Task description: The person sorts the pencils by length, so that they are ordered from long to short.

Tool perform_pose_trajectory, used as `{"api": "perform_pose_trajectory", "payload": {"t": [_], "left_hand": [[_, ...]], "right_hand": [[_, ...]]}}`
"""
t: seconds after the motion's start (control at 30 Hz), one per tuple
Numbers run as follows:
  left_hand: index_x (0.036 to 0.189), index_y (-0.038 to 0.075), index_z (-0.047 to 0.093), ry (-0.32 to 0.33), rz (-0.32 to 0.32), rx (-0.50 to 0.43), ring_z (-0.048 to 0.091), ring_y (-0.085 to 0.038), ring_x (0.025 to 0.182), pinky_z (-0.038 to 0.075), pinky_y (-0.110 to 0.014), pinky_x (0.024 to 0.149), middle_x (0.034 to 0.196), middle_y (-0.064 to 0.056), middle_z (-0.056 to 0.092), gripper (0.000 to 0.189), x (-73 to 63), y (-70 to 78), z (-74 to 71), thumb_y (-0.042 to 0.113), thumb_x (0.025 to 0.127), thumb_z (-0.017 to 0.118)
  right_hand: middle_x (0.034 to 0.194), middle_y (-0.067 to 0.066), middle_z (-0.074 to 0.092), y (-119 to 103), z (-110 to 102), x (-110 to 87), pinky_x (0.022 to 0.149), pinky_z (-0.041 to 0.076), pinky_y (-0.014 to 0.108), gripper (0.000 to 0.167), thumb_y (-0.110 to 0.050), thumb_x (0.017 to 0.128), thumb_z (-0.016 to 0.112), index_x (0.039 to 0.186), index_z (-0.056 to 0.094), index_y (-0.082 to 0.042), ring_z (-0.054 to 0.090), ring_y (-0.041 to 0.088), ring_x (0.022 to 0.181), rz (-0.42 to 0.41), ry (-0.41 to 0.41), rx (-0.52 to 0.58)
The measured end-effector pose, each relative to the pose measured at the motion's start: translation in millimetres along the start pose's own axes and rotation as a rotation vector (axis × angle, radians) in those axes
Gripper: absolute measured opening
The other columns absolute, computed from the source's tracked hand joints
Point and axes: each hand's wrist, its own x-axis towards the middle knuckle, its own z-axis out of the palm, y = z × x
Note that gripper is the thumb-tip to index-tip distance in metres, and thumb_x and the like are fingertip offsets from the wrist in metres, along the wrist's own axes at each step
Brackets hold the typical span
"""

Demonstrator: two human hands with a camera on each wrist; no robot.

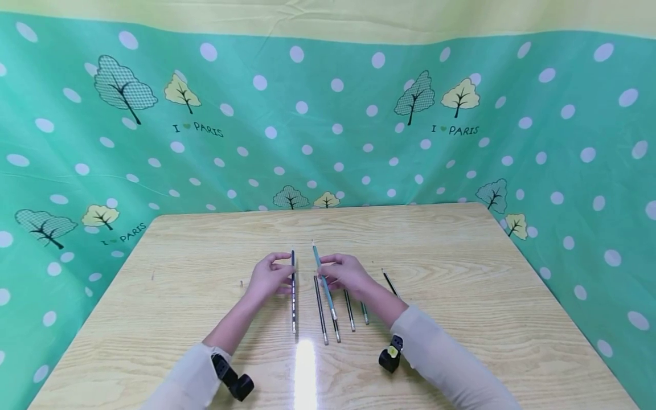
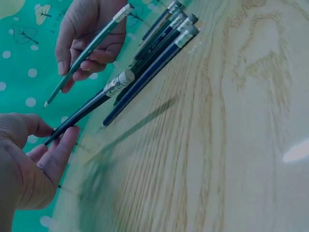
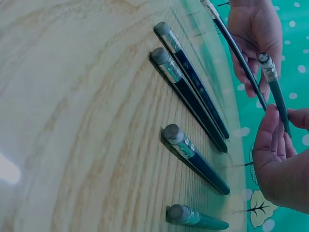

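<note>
My left hand pinches a dark pencil between thumb and fingers, point away from me and eraser end nearer. In the left wrist view this pencil is tilted above the table, its shadow below it. To its right, my right hand pinches a teal-green pencil, also tip away. The right wrist view shows the green pencil's white eraser and silver ferrule raised off the wood. Under and beside the right hand, several pencils lie on the table, erasers toward me; the hand and forearm cover parts of them.
Another dark pencil slants out from behind the right forearm, its near end hidden. A tiny dark bit lies left of the left hand. The wooden table is bordered by a green dotted cloth behind and at the sides.
</note>
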Motion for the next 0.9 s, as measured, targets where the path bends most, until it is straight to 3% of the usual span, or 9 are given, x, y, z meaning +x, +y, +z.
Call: {"api": "perform_pose_trajectory", "payload": {"t": [0.3,0.6,0.9], "left_hand": [[0.128,0.012,0.051,-0.004,0.012,-0.033,0.065,-0.019,0.075,0.062,-0.036,0.066,0.112,-0.02,0.062,0.043,8.2,7.0,6.8,0.012,0.086,0.064],[0.127,0.014,0.051,-0.007,0.045,-0.082,0.066,-0.02,0.074,0.062,-0.035,0.064,0.11,-0.021,0.063,0.044,14.0,17.8,13.4,0.011,0.085,0.063],[0.127,0.015,0.052,-0.004,0.039,-0.125,0.066,-0.018,0.073,0.062,-0.035,0.064,0.107,-0.018,0.064,0.042,16.6,20.3,20.3,0.01,0.086,0.062]], "right_hand": [[0.089,0.01,0.068,-1,-6,3.5,0.063,0.056,0.025,0.039,-0.01,0.084,0.065,0.121,0.057,-0.004,0.062,0.012,0.064,-0.013,0.018,0.024],[0.08,0.002,0.066,-10,-11,3.4,0.061,0.056,0.025,0.035,-0.01,0.085,0.065,0.119,0.059,-0.006,0.059,0.012,0.064,-0.03,0.1,0.051],[0.074,-0.002,0.063,-11,-19,6.3,0.058,0.054,0.02,0.035,-0.012,0.084,0.067,0.118,0.06,-0.009,0.058,0.011,0.064,-0.029,0.15,0.079]]}}
